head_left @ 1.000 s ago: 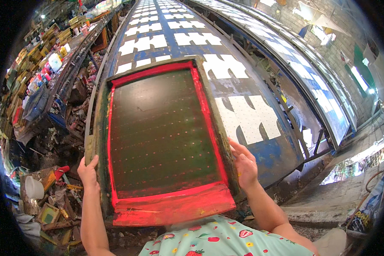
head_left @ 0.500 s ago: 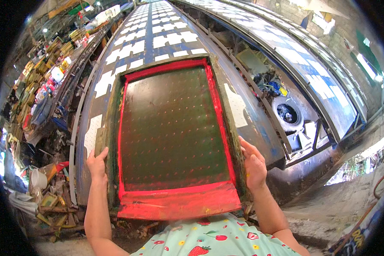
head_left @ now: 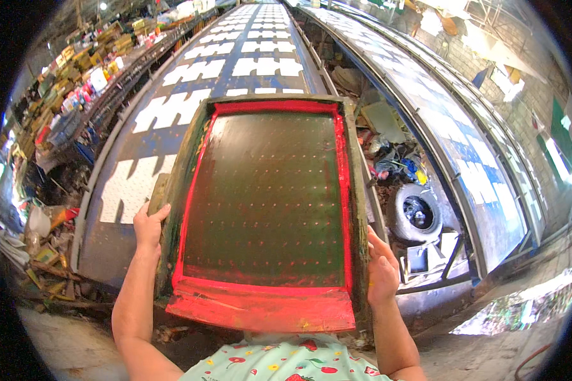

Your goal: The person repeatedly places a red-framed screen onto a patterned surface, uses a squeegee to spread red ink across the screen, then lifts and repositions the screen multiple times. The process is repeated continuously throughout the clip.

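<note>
Between both hands I hold a large screen printing frame (head_left: pixel 267 203), tilted in front of my body. Its mesh is dark green with rows of small pale dots, bordered by red tape. A wide red flap covers the near edge. My left hand (head_left: pixel 150 227) grips the left wooden side, thumb on top and fingers going underneath. My right hand (head_left: pixel 382 270) is closed against the right side, its fingers partly hidden by the wood. Below the frame runs a long printing table (head_left: pixel 117 247) with white cut fabric pieces (head_left: pixel 133 184) laid in rows.
A second long table (head_left: pixel 489 238) with white pieces stands to the right. In the gap between lie a tire (head_left: pixel 418 213) and dark rags (head_left: pixel 394 162). At left, a cluttered shelf (head_left: pixel 76 95) holds bottles and wooden frames. A brick wall (head_left: pixel 521 108) rises at far right.
My view and body have turned, so the tables shift across the picture and more of the left fabric pieces shows. The frame stays in both hands, now more upright in view.
</note>
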The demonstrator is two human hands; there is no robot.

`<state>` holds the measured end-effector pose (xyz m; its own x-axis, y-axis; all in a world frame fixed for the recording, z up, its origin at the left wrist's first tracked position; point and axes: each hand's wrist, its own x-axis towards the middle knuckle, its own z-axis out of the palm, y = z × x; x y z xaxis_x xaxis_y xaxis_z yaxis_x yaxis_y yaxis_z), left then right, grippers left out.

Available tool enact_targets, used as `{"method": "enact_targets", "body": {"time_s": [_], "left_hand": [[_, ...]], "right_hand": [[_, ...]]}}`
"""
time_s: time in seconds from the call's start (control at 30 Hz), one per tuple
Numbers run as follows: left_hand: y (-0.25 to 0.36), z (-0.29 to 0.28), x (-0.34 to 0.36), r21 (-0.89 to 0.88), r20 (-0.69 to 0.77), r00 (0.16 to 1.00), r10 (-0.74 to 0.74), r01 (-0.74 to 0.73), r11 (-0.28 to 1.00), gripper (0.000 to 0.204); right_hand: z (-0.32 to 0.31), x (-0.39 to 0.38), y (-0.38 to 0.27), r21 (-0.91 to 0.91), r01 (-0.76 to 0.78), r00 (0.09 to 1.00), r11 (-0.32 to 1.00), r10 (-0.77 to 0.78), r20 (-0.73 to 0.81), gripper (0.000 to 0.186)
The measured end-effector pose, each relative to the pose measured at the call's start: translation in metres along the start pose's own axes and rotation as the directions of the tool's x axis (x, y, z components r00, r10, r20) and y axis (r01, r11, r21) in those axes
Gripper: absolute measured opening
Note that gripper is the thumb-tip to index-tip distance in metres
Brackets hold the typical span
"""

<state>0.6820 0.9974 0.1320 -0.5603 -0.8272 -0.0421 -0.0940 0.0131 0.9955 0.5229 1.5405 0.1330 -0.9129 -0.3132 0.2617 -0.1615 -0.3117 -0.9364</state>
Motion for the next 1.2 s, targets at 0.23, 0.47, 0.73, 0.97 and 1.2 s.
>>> {"method": "enact_targets", "body": {"time_s": [0.23, 0.47, 0.73, 0.97, 1.2], "left_hand": [[-0.005, 0.144, -0.029, -0.099, 0.051, 0.996, -0.072, 0.077, 0.992, 0.042], [0.007, 0.285, -0.125, -0.084, -0.038, 0.999, -0.035, 0.032, 0.996, 0.041], [0.049, 0.334, -0.281, 0.016, -0.348, 0.933, -0.090, 0.102, 0.995, 0.044], [0.044, 0.261, -0.413, 0.022, -0.673, 0.736, -0.072, 0.118, 0.993, 0.041], [-0.031, 0.207, -0.516, -0.157, -0.838, 0.513, -0.185, 0.099, 0.983, 0.040]], "right_hand": [[-0.111, 0.035, -0.029, 0.196, -0.081, 0.996, 0.977, 0.071, 0.057, 0.079], [-0.280, 0.081, -0.037, 0.238, -0.068, 0.992, 0.969, 0.041, 0.116, 0.077], [-0.398, 0.155, -0.063, 0.270, -0.278, 0.930, 0.922, 0.187, 0.318, 0.083], [-0.327, 0.202, -0.031, 0.222, -0.521, 0.713, 0.824, 0.277, 0.644, 0.085], [-0.225, 0.213, 0.008, 0.077, -0.624, 0.467, 0.778, 0.292, 0.834, 0.087]]}}
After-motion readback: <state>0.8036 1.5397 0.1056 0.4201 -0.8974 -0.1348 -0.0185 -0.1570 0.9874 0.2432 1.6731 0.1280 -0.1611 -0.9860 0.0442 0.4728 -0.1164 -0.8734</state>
